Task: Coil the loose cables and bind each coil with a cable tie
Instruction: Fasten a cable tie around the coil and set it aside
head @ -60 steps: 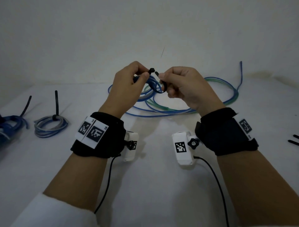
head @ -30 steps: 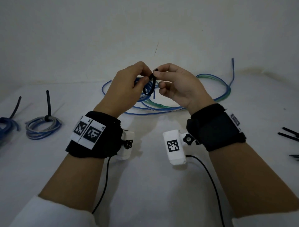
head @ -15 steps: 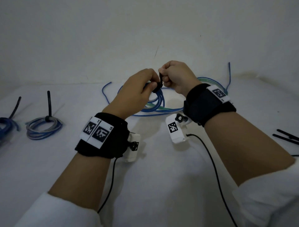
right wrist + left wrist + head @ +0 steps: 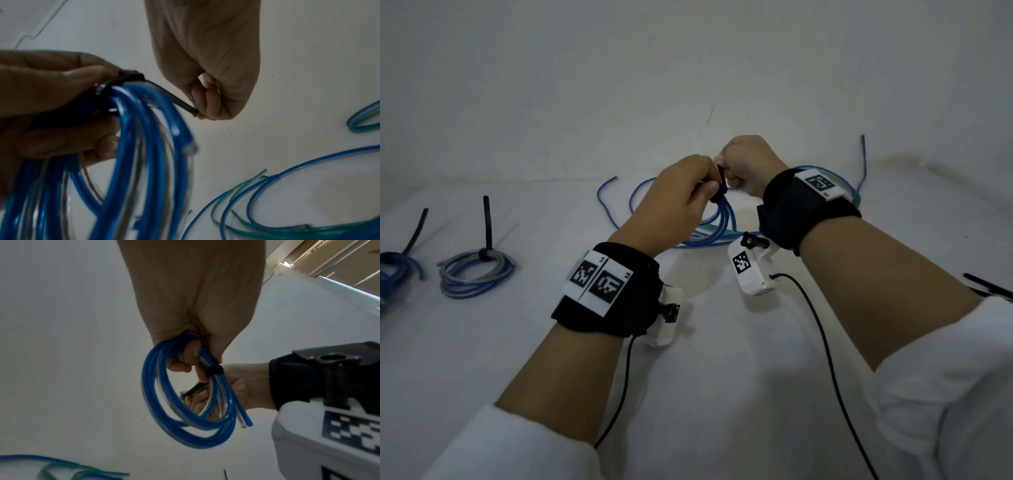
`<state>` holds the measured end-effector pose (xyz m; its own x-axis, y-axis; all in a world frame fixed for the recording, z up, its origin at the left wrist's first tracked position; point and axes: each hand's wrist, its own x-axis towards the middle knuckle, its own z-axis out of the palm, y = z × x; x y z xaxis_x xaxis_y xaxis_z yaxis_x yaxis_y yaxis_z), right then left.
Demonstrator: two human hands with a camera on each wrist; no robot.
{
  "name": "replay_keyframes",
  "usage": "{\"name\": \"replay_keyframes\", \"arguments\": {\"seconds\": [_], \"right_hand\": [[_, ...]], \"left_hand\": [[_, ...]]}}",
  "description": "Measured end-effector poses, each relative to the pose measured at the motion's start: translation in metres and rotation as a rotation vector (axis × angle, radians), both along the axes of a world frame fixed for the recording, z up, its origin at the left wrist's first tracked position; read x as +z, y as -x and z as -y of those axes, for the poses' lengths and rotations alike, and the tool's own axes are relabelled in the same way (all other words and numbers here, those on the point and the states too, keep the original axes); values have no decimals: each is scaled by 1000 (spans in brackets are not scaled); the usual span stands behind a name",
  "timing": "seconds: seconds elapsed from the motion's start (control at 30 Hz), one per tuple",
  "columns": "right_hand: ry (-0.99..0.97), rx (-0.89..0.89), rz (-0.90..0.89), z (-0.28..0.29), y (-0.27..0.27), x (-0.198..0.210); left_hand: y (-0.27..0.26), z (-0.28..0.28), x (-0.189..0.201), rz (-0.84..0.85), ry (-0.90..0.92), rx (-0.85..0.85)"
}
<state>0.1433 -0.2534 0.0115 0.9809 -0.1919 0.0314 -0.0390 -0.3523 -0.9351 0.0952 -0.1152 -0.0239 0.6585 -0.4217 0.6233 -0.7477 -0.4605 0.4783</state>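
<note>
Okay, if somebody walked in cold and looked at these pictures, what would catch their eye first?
Most likely the two hands raised over the middle of the table: the left hand holds a blue cable coil while the right hand pinches the tail of a black cable tie wrapped round it. Next, the loose blue and green cables sprawled on the white table behind, and a tied coil at far left.

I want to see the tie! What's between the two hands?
In the right wrist view, the black plastic cable tie's strap runs from the left hand to the right hand.
</note>
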Motion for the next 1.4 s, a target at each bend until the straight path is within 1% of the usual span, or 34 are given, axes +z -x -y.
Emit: {"name": "replay_keyframes", "arguments": {"seconds": [0.07,0.13,0.2,0.23,0.3,0.37,0.43,0.47,0.57,0.63,0.67,0.73,0.83,0.93,1.03,1.07,1.23,1.33,1.4], "right_hand": [[-24,4,41,-2,3,-1],[-104,55,57,-5,10,0],[-217,98,61,-7,20,4],[-245,99,78,-7,25,8],[-229,86,152,-11,34,13],[-177,159,197,-22,45,15],[-144,293,161,-40,56,16],[-160,334,137,-51,61,14],[-261,356,114,-78,68,9],[-308,402,96,-100,74,6],[-330,434,81,-111,77,4],[-363,489,59,-133,83,1],[-348,542,45,-164,88,-3],[-367,584,-16,-193,85,-8],[-354,604,-86,-218,79,-16],[-352,607,-110,-225,76,-20],[-289,595,-204,-243,65,-36],[-212,593,-207,-249,58,-45],[-146,585,-197,-254,55,-50]], "left_hand": [[2,0,3,-25,2,7],[3,-3,10,-61,24,35],[5,-9,18,-82,93,79],[4,-13,21,-78,142,122],[4,-23,24,-70,262,225],[8,-34,25,-83,348,304],[13,-46,25,-105,374,358],[16,-51,25,-125,385,379],[27,-69,23,-204,448,407],[41,-88,23,-270,492,412],[46,-99,24,-292,485,415],[57,-123,24,-309,439,417],[67,-158,24,-278,340,449],[71,-190,25,-218,151,548],[67,-221,21,-204,-35,579],[65,-230,18,-231,-81,578],[53,-261,5,-466,-215,535],[45,-267,-1,-509,-296,556],[39,-269,-7,-478,-345,617]]}}
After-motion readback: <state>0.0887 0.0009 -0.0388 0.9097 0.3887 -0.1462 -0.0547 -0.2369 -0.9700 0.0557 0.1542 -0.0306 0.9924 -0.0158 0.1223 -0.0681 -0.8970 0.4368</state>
